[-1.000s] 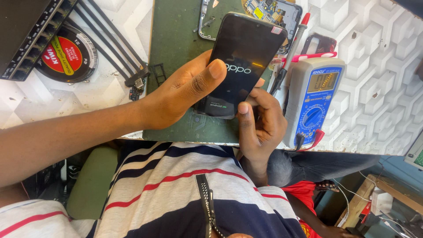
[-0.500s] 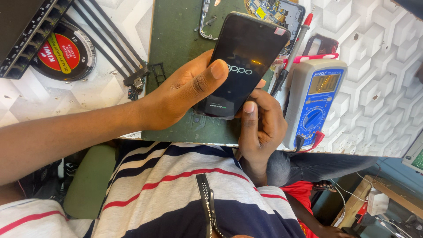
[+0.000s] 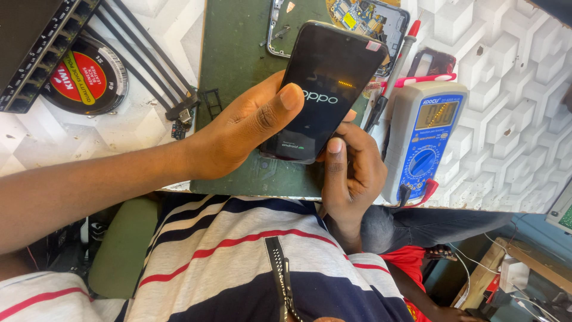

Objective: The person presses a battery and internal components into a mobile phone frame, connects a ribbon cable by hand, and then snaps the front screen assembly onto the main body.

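Note:
A black smartphone (image 3: 333,77) with a lit start-up screen is held over a green work mat (image 3: 238,53). My left hand (image 3: 238,128) grips its left side, thumb resting on the glass. My right hand (image 3: 351,176) holds the phone's near end, thumb pressed on the lower edge of the screen.
A grey and blue multimeter (image 3: 426,140) with a red probe (image 3: 396,65) lies right of the phone. An opened phone body with a bare circuit board (image 3: 363,18) sits behind it. At the left are a round tin (image 3: 86,80) and a black device with cables (image 3: 36,42).
The phone has tilted slightly and its screen shows more lit marks. My right thumb has slid a little along the lower edge. Both hands stay on the phone.

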